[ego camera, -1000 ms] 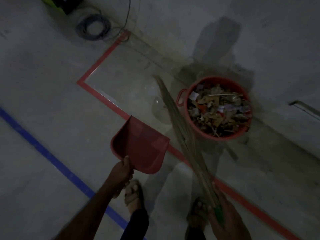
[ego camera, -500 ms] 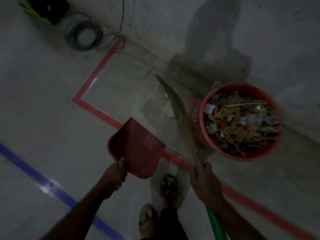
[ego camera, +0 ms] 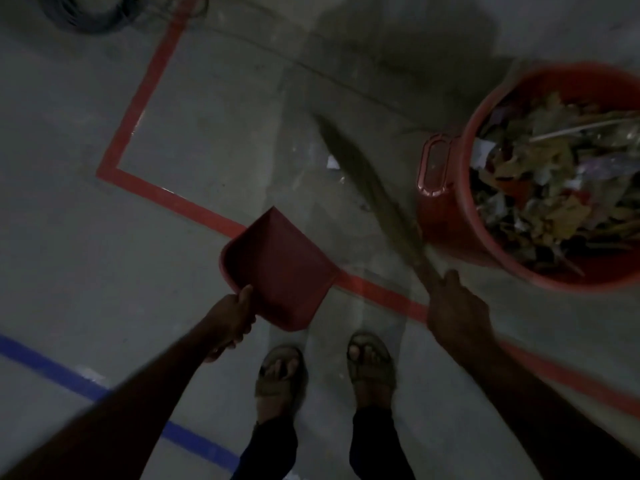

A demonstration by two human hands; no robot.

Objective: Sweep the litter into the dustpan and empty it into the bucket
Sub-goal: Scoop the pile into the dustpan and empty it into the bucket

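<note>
- A dim grey concrete floor fills the view, the light low.
- A red tape line forms a corner on it: one arm runs toward the top edge, the other toward the lower right.
- A blue tape line lies below-left of the red corner.
- A coiled dark cable rests left of the red line's upper end.
- A dark shadow spreads right of that end.

dustpan: dark red, held off floor, tilted | broom: bristles blurred, slanting beside bucket | bucket: red, upright, full of litter | paper scrap: white, on floor
</note>
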